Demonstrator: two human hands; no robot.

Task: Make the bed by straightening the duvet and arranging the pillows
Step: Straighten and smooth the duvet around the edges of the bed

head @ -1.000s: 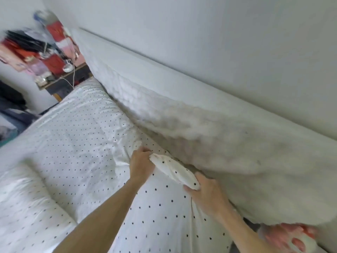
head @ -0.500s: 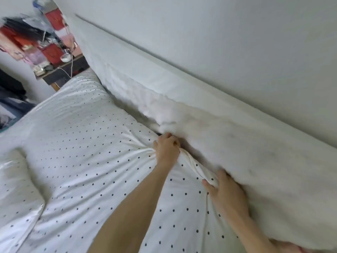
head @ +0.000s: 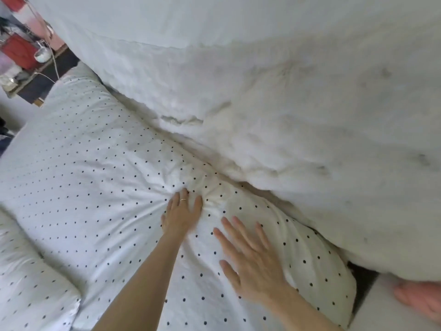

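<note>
1. Well off to the left of both hands, and beyond them, a cluttered shelf with a white cable stands by the bed's far corner.
2. Left of our left forearm and nearer to us lies a second dotted pillow, its edge against the big one.
3. Our left hand lies flat with its fingers straight. It presses down on the dotted pillow and holds nothing. Creases fan out from its fingertips.
4. Just right of it, near but apart, our right hand is spread wide, palm down on the same pillow, gripping nothing.
5. Beyond both sets of fingertips and running on to the right, a fluffy white cover overhangs the pillow's far edge.
6. Far right of our right wrist is a blurred pink thing; we cannot tell what it is.
</note>
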